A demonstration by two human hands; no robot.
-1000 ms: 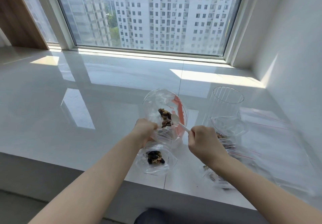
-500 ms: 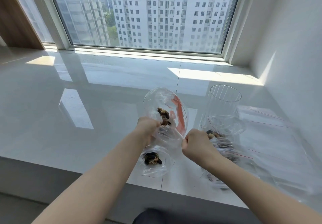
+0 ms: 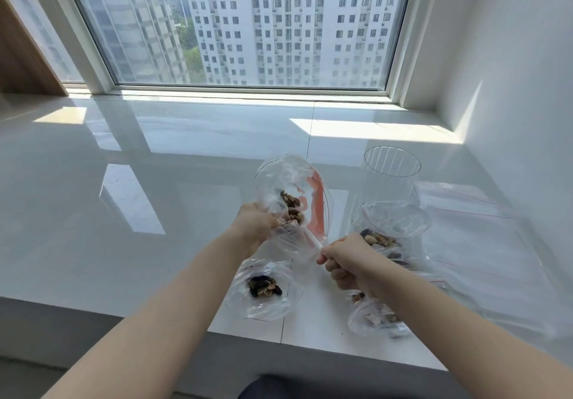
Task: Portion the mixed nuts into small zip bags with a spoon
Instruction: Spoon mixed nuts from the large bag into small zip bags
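Nearest, at the front edge of the glossy white stone surface (image 3: 155,212), a small clear zip bag holding a dark clump of nuts (image 3: 263,287) lies flat, and to its right a second filled clear bag (image 3: 376,321) lies partly hidden under the right forearm. Just beyond, the right hand (image 3: 344,263) is curled into a fist, its fingers (image 3: 330,267) wrapped tight around the handle of a white plastic spoon (image 3: 313,240); the bowl end runs up and left into a bag and is hard to make out behind the crinkled plastic. The left hand (image 3: 255,228) is clenched on the lower part of a clear zip bag with a red seal strip (image 3: 291,187), fingers bunched together on the plastic, holding it raised above the surface with its mouth spread wide and facing away. A loose portion of mixed nuts (image 3: 291,206) sits inside it, just beside the left hand. Right of the hands, a bigger clear bag of mixed nuts (image 3: 390,228) stands open, touching the right hand. Behind it stands a tall ribbed clear glass (image 3: 390,172), upright. Flat unfilled zip bags (image 3: 471,231) lie spread to the right, near the white wall (image 3: 511,88). Farthest off, a wide window (image 3: 248,32) shows tower blocks.
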